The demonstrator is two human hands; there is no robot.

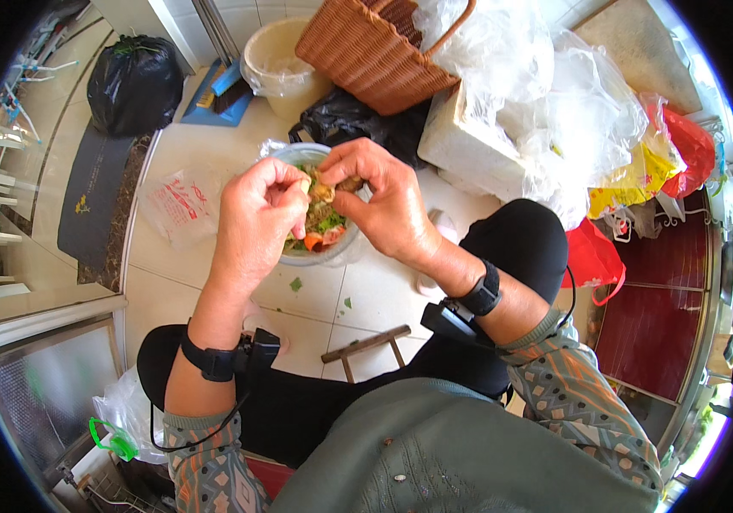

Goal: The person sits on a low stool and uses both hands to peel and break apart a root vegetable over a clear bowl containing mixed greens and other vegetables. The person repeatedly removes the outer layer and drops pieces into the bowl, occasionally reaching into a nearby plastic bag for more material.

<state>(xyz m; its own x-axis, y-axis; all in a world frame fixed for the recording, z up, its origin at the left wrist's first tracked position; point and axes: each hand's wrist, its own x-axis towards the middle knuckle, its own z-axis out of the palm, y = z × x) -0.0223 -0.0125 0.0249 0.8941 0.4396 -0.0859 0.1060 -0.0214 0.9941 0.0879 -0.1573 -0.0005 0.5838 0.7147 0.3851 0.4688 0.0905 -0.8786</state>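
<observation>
Both hands are raised over a round grey-blue plastic tub [305, 258] on the tiled floor. Green leaves, an orange-red piece and brown scraps [325, 224] lie in it. My left hand [264, 218] has its thumb and fingertips pinched on a small pale piece too small to name. My right hand [382, 205], close beside it, has thumb and forefinger at a small yellowish-brown food piece [321, 191]; whether it grips that piece or only lies in front of it cannot be told. The two hands' fingertips nearly meet, and they hide part of the tub.
A printed plastic bag [177, 208] lies left of the tub. Behind stand a cream bin [283, 90], a brown wicker basket [373, 58] and a white foam box [469, 147] under clear bags. A blue dustpan [232, 114] and a black bag [135, 86] are farther left. Leaf bits [296, 284] dot the floor.
</observation>
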